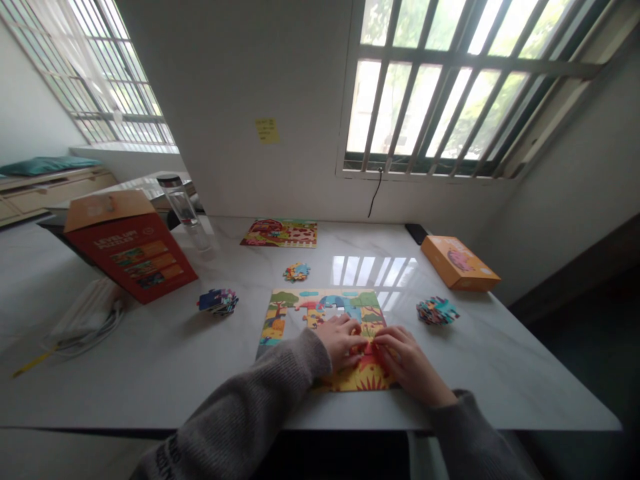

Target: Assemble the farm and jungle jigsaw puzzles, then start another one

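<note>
A partly assembled jigsaw puzzle [365, 380] with bright animal and tree pictures lies flat near the table's front edge. White gaps show in its upper left and top middle. My left hand [341, 340] rests over its centre, fingers spread and touching the surface. From the right, my right hand [407, 360] reaches in, its fingertips pinched at a red puzzle piece [371, 351] in the picture's right part. The fingers partly cover that piece. Small heaps of loose pieces lie around: one behind the puzzle [297, 271], a purple one at left [219, 301], a teal-red one at right [438, 311].
Farther back lies a farm-picture puzzle [281, 233]. An orange box [459, 263] and a dark phone-like object [415, 233] are at right. At left stand a red puzzle box [133, 250] and a clear bottle [180, 203], with a white cable [100, 330] in front.
</note>
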The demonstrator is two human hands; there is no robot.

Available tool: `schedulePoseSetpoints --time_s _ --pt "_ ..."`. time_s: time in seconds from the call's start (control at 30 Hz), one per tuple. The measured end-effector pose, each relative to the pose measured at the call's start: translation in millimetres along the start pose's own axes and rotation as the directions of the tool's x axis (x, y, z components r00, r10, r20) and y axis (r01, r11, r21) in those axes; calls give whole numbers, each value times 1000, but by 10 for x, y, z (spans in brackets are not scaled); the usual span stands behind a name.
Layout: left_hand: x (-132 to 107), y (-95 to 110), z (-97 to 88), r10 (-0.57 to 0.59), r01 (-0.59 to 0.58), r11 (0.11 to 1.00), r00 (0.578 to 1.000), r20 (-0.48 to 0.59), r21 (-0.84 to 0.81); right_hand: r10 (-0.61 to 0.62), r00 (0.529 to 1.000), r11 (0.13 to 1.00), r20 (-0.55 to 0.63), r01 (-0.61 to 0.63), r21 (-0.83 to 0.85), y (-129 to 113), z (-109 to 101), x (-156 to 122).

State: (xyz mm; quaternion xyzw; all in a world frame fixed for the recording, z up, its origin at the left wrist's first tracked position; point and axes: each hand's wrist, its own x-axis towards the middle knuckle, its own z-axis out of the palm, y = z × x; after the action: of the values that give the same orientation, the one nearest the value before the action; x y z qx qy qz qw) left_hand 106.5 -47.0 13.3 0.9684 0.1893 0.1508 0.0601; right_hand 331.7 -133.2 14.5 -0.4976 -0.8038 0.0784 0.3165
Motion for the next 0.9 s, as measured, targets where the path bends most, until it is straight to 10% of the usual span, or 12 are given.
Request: schedulePoseSetpoints --time_s 0.9 --pt "-67 -80 -17 -14 12 998 1000 -25 -64 -55 997 997 61 59 -55 -32 2 9"
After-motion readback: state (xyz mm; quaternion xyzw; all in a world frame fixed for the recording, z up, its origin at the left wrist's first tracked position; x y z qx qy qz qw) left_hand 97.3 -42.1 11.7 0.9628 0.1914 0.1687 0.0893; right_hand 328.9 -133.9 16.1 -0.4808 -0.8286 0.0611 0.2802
